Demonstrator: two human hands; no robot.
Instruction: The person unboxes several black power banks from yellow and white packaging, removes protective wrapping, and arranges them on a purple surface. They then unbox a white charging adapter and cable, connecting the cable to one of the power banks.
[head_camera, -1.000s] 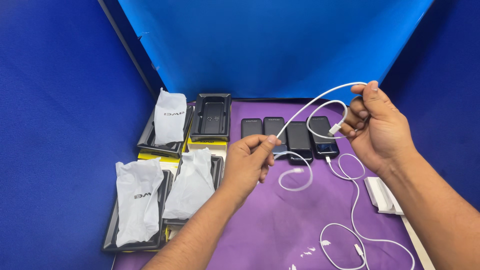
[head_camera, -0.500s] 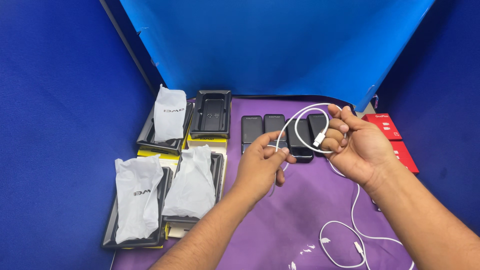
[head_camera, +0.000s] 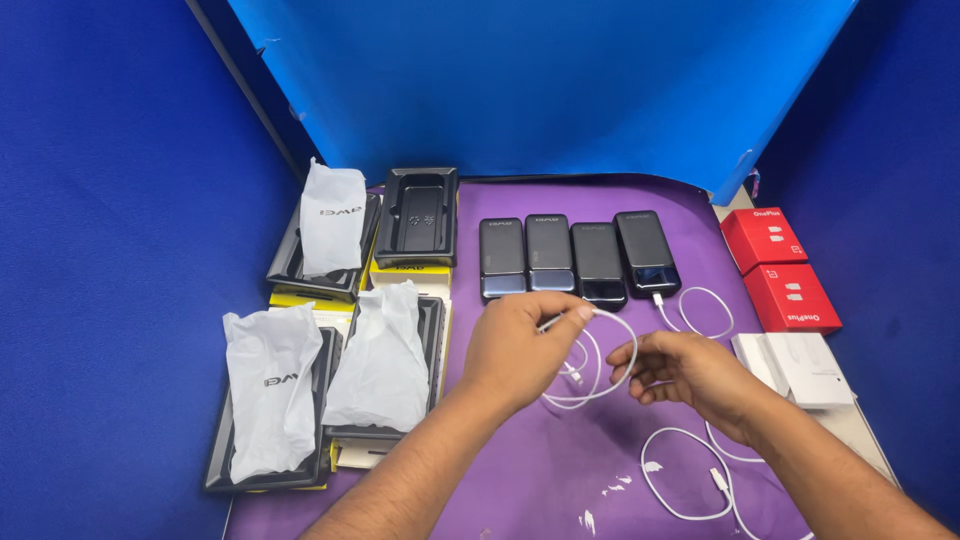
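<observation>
My left hand (head_camera: 522, 345) pinches a white cable (head_camera: 603, 368) that is looped into a small coil hanging below its fingers. To the right, my right hand (head_camera: 688, 372) touches the coil's lower edge with bent fingers. Both hands hover over a purple mat (head_camera: 520, 470). Just beyond them lies a row of several dark power banks (head_camera: 573, 256). A second white cable (head_camera: 697, 318) is plugged into the rightmost power bank. Another loose white cable (head_camera: 690, 478) lies on the mat under my right forearm.
Black plastic trays (head_camera: 418, 212) on yellow boxes stand at the left, three of them with white pouches (head_camera: 383, 356) on top. Two red boxes (head_camera: 780, 268) and a white box (head_camera: 800, 365) sit at the right edge. Blue walls enclose the area.
Both hands have come down and closer to me. The cable, stretched in a wide arc a second ago, is now wound into a small coil held by my left hand.
</observation>
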